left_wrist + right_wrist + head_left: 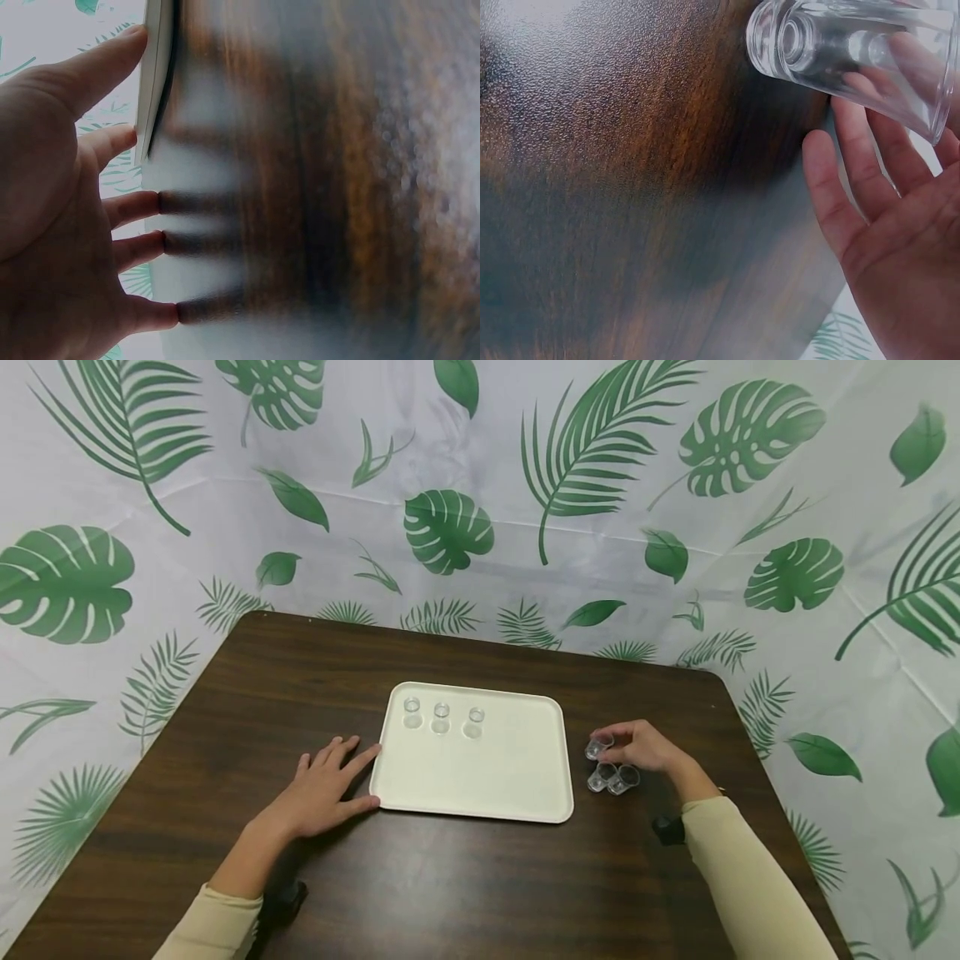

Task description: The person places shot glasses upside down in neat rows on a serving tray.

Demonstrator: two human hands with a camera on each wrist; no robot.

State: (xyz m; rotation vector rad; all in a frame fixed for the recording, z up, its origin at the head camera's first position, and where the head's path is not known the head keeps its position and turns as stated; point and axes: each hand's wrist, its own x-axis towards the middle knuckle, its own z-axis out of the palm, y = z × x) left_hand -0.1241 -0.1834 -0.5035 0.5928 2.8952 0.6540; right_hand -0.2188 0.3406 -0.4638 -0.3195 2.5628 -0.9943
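Fingers of the left hand are spread and straight: thumb and index touch the left edge of the white tray, and the other three rest on the brown table. The right hand pinches one clear glass between its thumb and fingers, to the right of the tray. Two more glasses stand just beside it, close together. Three small glasses make a row on the tray, near its far edge.
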